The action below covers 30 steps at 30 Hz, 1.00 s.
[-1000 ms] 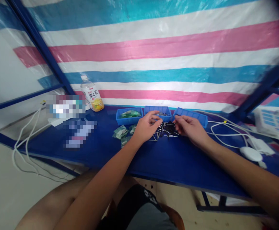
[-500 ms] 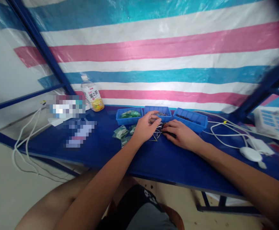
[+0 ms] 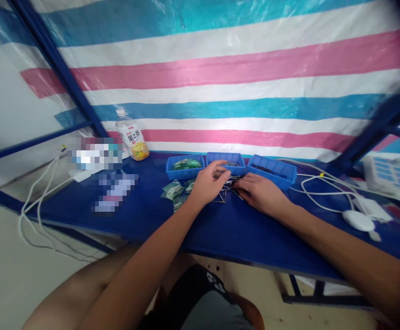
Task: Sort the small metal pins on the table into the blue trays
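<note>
Metal pins sit in a loose little pile on the blue tabletop, right between the two hands and just in front of the middle tray. A few thin ones poke out toward the near edge of the pile.

The left hand is curled over the left side of the pile with its fingers bunched together. It looks like a pinch, but honestly I can't tell if a pin is actually caught in there. The right hand lies low over the right side, with the fingers stretched toward the left hand and resting on the pins. I can't make out a grip there either.

There are three blue trays in a row behind the hands. The left tray has green packets in it, and the right tray has something dark and small. More green packets are lying loose on the tabletop just left of the left hand.

Further left there's a drink bottle standing upright by the striped tarp. White cables and a white rounded gadget are off to the right, well clear of the pile.
</note>
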Tool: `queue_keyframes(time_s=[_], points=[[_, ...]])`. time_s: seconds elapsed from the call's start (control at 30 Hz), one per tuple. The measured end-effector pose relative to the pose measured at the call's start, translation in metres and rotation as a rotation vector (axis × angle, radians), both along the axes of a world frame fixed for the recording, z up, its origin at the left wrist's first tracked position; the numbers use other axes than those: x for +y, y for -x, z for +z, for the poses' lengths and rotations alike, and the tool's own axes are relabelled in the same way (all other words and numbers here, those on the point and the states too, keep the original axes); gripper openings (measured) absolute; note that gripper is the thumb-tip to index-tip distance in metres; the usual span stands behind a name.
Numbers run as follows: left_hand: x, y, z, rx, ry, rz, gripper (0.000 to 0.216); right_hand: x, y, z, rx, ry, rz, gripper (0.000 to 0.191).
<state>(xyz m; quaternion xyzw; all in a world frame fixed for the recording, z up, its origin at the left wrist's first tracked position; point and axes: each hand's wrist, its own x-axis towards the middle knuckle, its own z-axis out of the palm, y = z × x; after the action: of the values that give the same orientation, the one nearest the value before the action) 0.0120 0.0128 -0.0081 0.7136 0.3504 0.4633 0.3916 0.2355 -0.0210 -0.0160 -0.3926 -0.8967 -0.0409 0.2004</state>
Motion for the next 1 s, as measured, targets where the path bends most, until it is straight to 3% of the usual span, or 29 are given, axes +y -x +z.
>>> queue_keyframes(time_s=[0.37, 0.8, 1.0], points=[[-0.0019, 0.0008, 0.0016, 0.013, 0.000, -0.011, 0.038, 0.0000, 0.0003, 0.0003, -0.074, -0.076, -0.091, 0.020], [-0.0008, 0.0013, 0.0001, 0.023, 0.002, -0.015, 0.037, -0.0007, 0.0010, 0.0034, 0.181, -0.051, -0.084, 0.033], [-0.0003, 0.0015, -0.0001, 0.046, -0.011, -0.008, 0.036, 0.0005, 0.0002, 0.0032, 0.198, -0.061, -0.094, 0.020]])
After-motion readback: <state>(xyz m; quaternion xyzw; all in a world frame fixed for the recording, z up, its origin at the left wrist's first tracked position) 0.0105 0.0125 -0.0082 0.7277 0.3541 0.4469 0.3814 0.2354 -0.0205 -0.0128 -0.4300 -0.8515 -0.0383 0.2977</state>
